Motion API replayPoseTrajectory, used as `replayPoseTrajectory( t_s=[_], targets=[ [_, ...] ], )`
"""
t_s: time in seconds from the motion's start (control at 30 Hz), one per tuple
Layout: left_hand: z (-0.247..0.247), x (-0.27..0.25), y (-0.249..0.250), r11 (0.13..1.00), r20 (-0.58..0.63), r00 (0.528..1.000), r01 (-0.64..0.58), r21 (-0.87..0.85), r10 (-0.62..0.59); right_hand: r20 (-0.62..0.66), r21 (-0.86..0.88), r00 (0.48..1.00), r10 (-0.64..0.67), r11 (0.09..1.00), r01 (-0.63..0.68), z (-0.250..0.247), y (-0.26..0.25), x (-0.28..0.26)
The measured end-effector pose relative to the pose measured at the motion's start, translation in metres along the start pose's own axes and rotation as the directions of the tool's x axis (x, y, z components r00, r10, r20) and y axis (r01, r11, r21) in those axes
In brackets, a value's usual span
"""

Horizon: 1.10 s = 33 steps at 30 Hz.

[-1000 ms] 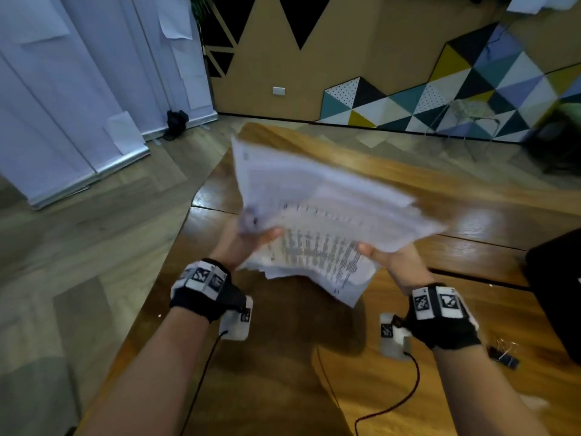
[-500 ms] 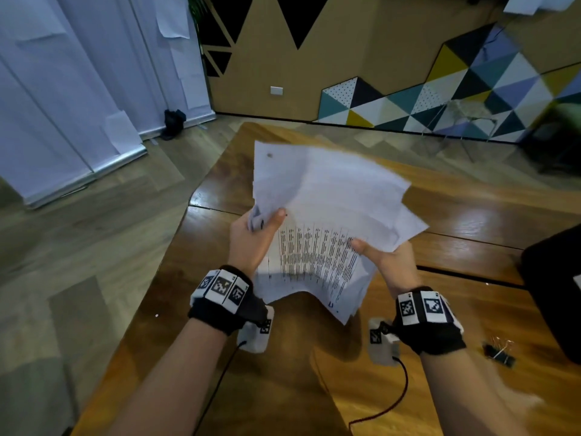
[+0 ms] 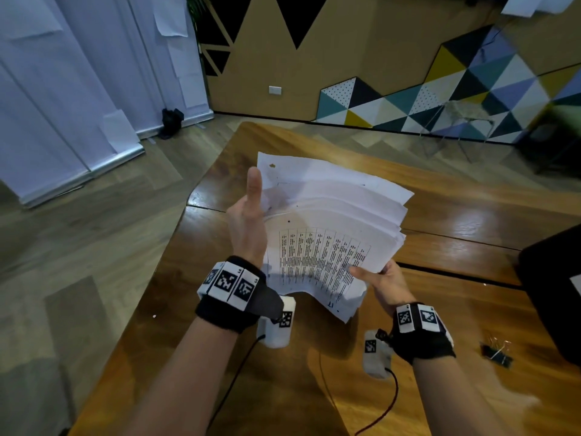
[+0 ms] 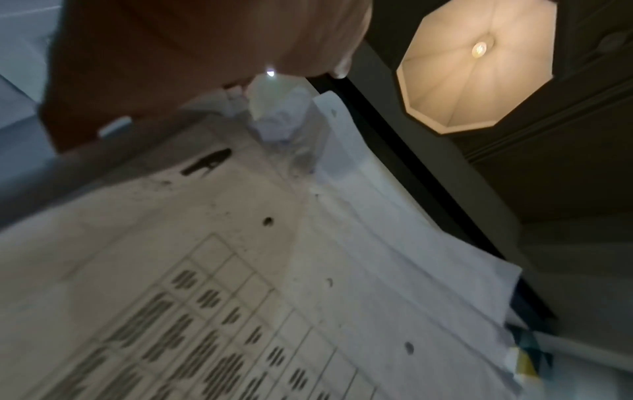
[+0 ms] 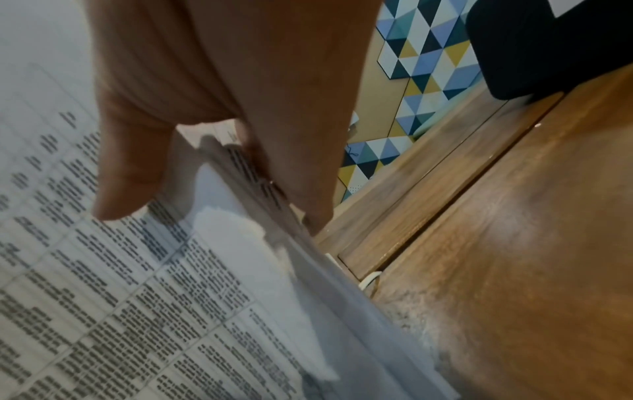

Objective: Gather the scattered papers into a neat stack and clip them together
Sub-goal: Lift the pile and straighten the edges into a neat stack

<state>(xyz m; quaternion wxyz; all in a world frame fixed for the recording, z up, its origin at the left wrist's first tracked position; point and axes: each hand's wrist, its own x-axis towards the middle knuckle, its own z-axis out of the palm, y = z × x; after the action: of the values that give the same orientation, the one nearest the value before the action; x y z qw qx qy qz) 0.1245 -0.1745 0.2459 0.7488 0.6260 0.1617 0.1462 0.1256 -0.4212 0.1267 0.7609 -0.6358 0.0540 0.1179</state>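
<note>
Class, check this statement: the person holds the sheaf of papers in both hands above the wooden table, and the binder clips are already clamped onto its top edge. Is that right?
One detail is wrong. The binder clips are not on the papers; the head view shows them lying on the wooden table, beside the right hand. The left hand and right hand do hold the papers above the table.

A wooden table [image 3: 471, 215] is standing on a herringbone floor [image 3: 78, 247]. White curtains [image 3: 63, 89] are hanging at the left, with a small black object [image 3: 171, 121] sitting at their foot. Behind, a tan wall [image 3: 330, 58] is carrying black triangles, a white socket [image 3: 275, 90] and a panel of coloured triangles [image 3: 456, 89]. A black box [image 3: 553, 294] is resting on the table's right side. In the left wrist view, an octagonal ceiling lamp [image 4: 479, 59] is glowing.
</note>
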Motion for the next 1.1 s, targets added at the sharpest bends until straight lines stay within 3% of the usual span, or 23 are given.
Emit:
replayPoseTrajectory(
  t_s=[0.2, 0.4, 0.53, 0.67, 0.77, 0.83, 0.9, 0.93, 1.0, 1.03, 1.07, 1.1],
  targets=[
    [-0.001, 0.009, 0.002, 0.954, -0.146, 0.986, 0.121, 0.275, -0.083, -0.07, 0.004, 0.996, -0.046, 0.999, 0.047, 0.002, 0.009, 0.002],
    [-0.002, 0.007, 0.008, 0.979, -0.146, 0.988, 0.085, 0.186, -0.058, -0.025, -0.018, 0.996, -0.085, 0.996, 0.085, 0.007, 0.006, 0.001],
    [0.005, 0.0, 0.014, 0.948, -0.172, 0.985, 0.044, 0.316, 0.012, -0.033, -0.035, 0.995, -0.09, 0.995, 0.089, 0.006, 0.008, -0.003],
    [0.003, 0.007, -0.001, 0.919, -0.224, 0.972, 0.155, 0.363, -0.075, -0.062, -0.106, 0.995, -0.079, 0.992, 0.072, 0.009, 0.01, -0.007],
    [0.0, 0.012, -0.01, 0.927, -0.245, 0.965, 0.171, 0.335, -0.09, -0.078, -0.21, 0.991, -0.104, 0.974, 0.086, 0.017, 0.009, -0.006],
    [-0.004, 0.012, -0.009, 0.935, -0.159, 0.987, 0.086, 0.344, -0.032, -0.086, -0.285, 0.989, -0.122, 0.954, 0.093, 0.025, 0.007, -0.005],
    [-0.008, 0.011, 0.0, 0.905, 0.017, 0.998, -0.067, 0.42, 0.066, -0.114, -0.362, 0.98, -0.165, 0.925, 0.113, 0.032, -0.001, -0.004],
    [-0.011, 0.011, 0.004, 0.832, 0.112, 0.985, -0.173, 0.528, 0.134, -0.138, -0.393, 0.974, -0.18, 0.912, 0.113, 0.035, -0.008, -0.004],
    [-0.012, 0.008, 0.02, 0.506, 0.34, 0.911, -0.412, 0.757, 0.232, -0.141, -0.444, 0.966, -0.218, 0.886, 0.135, 0.043, -0.026, -0.005],
    [-0.011, 0.006, 0.028, 0.369, 0.446, 0.868, -0.496, 0.786, 0.218, -0.103, -0.478, 0.961, -0.255, 0.861, 0.177, 0.047, -0.037, -0.006],
    [-0.011, 0.004, 0.035, 0.313, 0.521, 0.835, -0.55, 0.774, 0.18, -0.062, -0.518, 0.952, -0.301, 0.825, 0.227, 0.051, -0.048, -0.007],
    [-0.012, 0.003, 0.042, 0.345, 0.572, 0.809, -0.58, 0.738, 0.136, -0.029, -0.574, 0.941, -0.336, 0.777, 0.259, 0.055, -0.057, -0.008]
  ],
)
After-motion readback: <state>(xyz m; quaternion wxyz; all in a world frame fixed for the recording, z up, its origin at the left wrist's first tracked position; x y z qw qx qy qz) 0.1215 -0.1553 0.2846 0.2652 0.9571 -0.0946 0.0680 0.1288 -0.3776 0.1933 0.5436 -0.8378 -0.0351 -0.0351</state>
